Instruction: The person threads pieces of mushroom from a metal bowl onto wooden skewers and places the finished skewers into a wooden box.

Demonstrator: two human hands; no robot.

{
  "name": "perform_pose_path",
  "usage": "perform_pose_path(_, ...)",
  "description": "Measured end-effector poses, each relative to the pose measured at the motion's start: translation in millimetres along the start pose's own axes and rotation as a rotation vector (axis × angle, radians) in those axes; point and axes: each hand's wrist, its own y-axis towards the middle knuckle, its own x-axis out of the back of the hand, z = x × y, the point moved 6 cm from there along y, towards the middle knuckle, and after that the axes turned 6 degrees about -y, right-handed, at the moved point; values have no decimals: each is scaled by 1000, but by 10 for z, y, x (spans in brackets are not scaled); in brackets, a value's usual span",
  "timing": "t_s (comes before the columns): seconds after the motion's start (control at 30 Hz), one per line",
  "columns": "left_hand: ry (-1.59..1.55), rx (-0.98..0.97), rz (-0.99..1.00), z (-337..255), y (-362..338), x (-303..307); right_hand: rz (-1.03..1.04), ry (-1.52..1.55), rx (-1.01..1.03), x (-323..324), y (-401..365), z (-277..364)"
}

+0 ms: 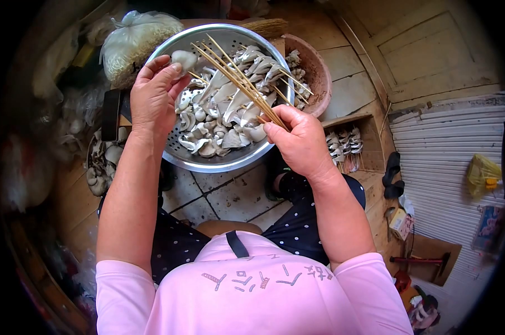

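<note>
— Two hands: what does each one hold?
— Left hand [152,100] pinches one oyster mushroom piece [184,57] between thumb and fingertips, above the far-left rim of the steel colander [208,164]. Right hand [300,139] is closed tight round a bundle of bamboo skewers [236,75], which fan out over the colander.
— And round about?
— Loose oyster mushrooms [219,123] fill the colander. A pink basin [319,72] sits just behind it, to the right. Threaded mushroom skewers [342,142] lie in a wooden tray [350,119] beside the right hand.

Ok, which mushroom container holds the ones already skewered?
The wooden tray beside the right hand; the metal colander and pink basin hold loose pieces.
</note>
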Motion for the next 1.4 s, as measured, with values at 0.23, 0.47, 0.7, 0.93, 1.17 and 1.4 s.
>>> perform_pose_path(0.23,5,53,8,29,-36,-32,-17,-32,35,-1,1,24)
perform_pose_path(0.47,-45,20,-15,-2,14,34,-21,5,22,0,8,-8)
perform_pose_path(0.7,-47,50,-1,4,11,43,-52,23,-6,16,-2,1)
perform_pose_path(0.93,-51,180,165,224,-283,-245,-129,505,-123,34,45,11)
perform_pose_path(1.17,-112,351,359,555,-810,-520,-57,785,-188,-94,66,22)
perform_pose_path(1.4,-16,409,374,574,-870,-555,-16,741,-179,-92,43,90)
